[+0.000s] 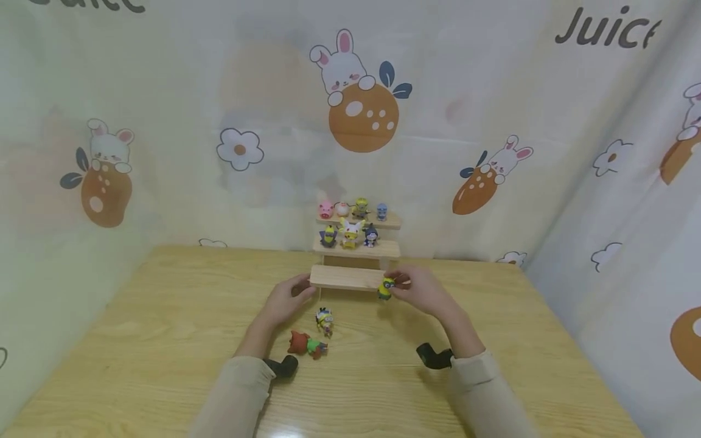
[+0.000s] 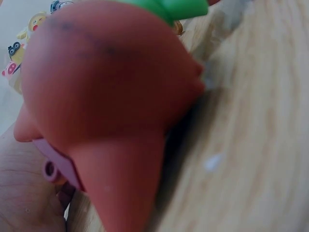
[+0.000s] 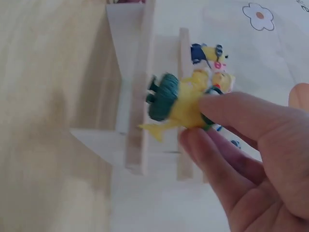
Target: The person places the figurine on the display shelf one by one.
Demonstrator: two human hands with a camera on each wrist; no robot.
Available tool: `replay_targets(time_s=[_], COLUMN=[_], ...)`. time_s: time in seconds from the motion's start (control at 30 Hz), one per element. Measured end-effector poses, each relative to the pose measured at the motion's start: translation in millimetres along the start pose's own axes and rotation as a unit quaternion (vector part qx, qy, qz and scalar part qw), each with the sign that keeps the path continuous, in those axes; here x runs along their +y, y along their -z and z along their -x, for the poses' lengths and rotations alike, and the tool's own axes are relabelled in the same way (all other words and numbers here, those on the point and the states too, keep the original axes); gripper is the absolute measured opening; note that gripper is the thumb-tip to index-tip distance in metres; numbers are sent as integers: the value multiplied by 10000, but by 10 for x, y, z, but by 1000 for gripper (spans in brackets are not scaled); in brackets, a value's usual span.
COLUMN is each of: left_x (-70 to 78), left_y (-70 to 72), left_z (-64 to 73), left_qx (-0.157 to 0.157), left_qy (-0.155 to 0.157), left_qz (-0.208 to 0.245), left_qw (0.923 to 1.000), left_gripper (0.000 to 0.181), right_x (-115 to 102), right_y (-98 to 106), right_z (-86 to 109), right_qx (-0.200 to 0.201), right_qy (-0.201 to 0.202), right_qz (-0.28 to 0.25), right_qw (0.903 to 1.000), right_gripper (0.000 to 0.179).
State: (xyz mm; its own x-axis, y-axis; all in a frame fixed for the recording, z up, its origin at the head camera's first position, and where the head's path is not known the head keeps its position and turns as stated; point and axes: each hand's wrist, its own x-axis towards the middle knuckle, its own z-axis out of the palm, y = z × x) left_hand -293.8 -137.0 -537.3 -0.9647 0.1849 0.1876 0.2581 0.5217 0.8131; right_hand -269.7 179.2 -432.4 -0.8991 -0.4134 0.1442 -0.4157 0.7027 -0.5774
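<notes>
My right hand [image 1: 424, 292] pinches a yellow minion figurine [image 1: 386, 288] with goggles and a green lower body at the right end of the lowest step. In the right wrist view, thumb and fingers grip the minion figurine [image 3: 186, 104] by its upper part, its feet pointing left. My left hand [image 1: 285, 299] holds the left end of the three-tier wooden display stand [image 1: 347, 277]. On the table near it lie a reddish-brown figurine with green clothing [image 1: 299, 342] and a white-and-yellow figurine [image 1: 325, 321]. The reddish-brown figurine's head [image 2: 106, 72] hides most of the left wrist view.
Several small figurines stand on the upper tiers, among them a pink pig [image 1: 325, 210] and a white-eared yellow one [image 1: 350, 233]. Black wrist-camera pieces [image 1: 434, 356] jut from both sleeves. A printed curtain [image 1: 274, 201] hangs behind the wooden table [image 1: 191, 316].
</notes>
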Motion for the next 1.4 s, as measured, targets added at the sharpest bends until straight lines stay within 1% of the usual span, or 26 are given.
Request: replay_targets(time_s=[0.07,0.13,0.27,0.33,0.43,0.5,0.6,0.83,1.13,1.4], left_x=[27,47,56,44,28,15,-5,-28,6,1], left_y=[2,19,59,66,63,55,36,-7,-6,-33], left_z=[-10,-19,-28,-30,-24,-15,-9,-20,-5,-19], left_qx=[46,83,97,58,4,-25,-33,-29,20,42], left_qy=[-36,-16,-5,25,29,13,16,61,16,-1], left_qz=[18,41,44,38,73,89,101,114,104,132], left_qw=[10000,10000,9999,10000,10000,10000,9999,9999,9999,9999], left_gripper=[53,54,56,56,56,55,54,54,51,51], right_x=[-1,-21,-72,-86,-96,-84,-64,20,56,65], right_y=[106,218,414,483,556,580,588,550,518,499], right_z=[-61,-154,-382,-487,-615,-684,-759,-821,-832,-841], right_qx=[255,514,884,884,717,584,453,386,442,432], right_qy=[-1,48,126,54,-66,-71,-93,-296,-292,-276], right_qz=[-83,-22,286,492,735,885,955,897,729,923], right_qw=[9996,9987,9956,9949,9947,9943,9944,9948,9959,9944], right_gripper=[30,30,31,31,32,32,32,31,32,31])
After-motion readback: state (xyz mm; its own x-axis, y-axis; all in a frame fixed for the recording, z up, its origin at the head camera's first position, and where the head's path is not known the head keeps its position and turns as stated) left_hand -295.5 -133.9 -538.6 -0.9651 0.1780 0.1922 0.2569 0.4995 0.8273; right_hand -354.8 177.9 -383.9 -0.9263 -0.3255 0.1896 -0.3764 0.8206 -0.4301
